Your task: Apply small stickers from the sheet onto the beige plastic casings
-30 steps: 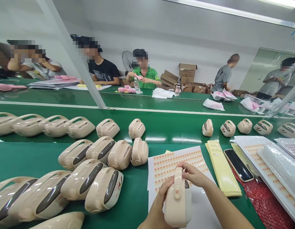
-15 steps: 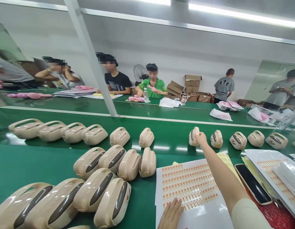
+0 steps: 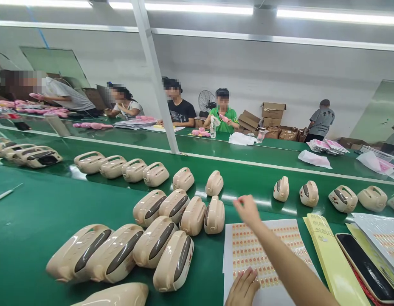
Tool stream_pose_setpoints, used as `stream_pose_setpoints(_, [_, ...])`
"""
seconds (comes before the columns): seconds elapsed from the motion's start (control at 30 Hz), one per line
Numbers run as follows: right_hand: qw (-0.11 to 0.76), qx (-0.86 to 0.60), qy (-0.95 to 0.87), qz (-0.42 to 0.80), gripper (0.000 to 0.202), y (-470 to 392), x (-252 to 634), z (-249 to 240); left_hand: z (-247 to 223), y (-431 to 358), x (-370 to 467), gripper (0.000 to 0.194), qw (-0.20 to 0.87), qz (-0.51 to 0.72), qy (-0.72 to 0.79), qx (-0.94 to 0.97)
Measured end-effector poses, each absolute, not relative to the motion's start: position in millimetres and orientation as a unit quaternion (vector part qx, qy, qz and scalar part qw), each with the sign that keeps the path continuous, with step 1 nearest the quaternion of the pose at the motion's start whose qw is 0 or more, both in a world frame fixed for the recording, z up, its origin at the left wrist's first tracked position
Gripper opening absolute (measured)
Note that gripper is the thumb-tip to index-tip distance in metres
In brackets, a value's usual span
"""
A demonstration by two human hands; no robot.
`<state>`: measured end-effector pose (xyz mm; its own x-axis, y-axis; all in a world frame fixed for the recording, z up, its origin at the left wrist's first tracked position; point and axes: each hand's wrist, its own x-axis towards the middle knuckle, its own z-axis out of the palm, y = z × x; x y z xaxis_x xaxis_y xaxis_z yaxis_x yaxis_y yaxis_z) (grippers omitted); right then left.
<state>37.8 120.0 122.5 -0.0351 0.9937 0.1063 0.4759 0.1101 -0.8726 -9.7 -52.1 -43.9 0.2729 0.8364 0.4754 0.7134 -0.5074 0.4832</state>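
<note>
With the right hand (image 3: 247, 209) loose and holding nothing at frame centre, above the top edge of the sticker sheet (image 3: 267, 255), it should peel one sticker cleanly while the flat, empty left hand (image 3: 243, 289) at the bottom pins the sheet.

Single head cam, above near edge of green surface (image 3: 40, 221), facing forward and down across it; hands close at bottom, far workers well back.
</note>
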Motion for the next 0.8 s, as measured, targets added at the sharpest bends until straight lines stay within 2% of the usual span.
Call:
stream_pose_setpoints(0.13, [0.376, -0.515, -0.627, 0.447, 0.018, 90, -28, 103, -31, -53, -16, 0.044, 0.186, 0.363, 0.461, 0.788])
stream_pose_setpoints(0.27, [0.392, -0.487, -0.564, 0.54, 0.03, 93, -29, 105, -21, -56, -20, 0.046, 0.219, 0.375, 0.464, 0.772])
stream_pose_setpoints(0.33, [0.417, -0.47, -0.521, 0.578, 0.029, 93, -11, 112, -12, -56, -23, 0.042, 0.326, 0.453, 0.472, 0.682])
stream_pose_setpoints(0.43, [0.445, -0.435, -0.468, 0.628, 0.032, 79, 25, 124, 11, -51, -33, 0.035, 0.546, 0.628, 0.422, 0.358])
stream_pose_setpoints(0.53, [0.441, -0.407, -0.434, 0.672, 0.036, 47, 56, 127, 33, -45, -44, 0.044, 0.589, 0.655, 0.372, 0.292])
stream_pose_setpoints(0.67, [0.382, -0.397, -0.408, 0.728, 0.042, 2, 86, 111, 43, -46, -47, 0.059, 0.669, 0.661, 0.282, 0.193])
stream_pose_setpoints(0.73, [0.361, -0.426, -0.466, 0.686, 0.043, -7, 109, 102, 42, -50, -42, 0.06, 0.703, 0.637, 0.266, 0.171])
stream_pose_setpoints(0.8, [0.37, -0.524, -0.566, 0.518, 0.036, -3, 145, 97, 43, -53, -37, 0.059, 0.737, 0.605, 0.254, 0.164])
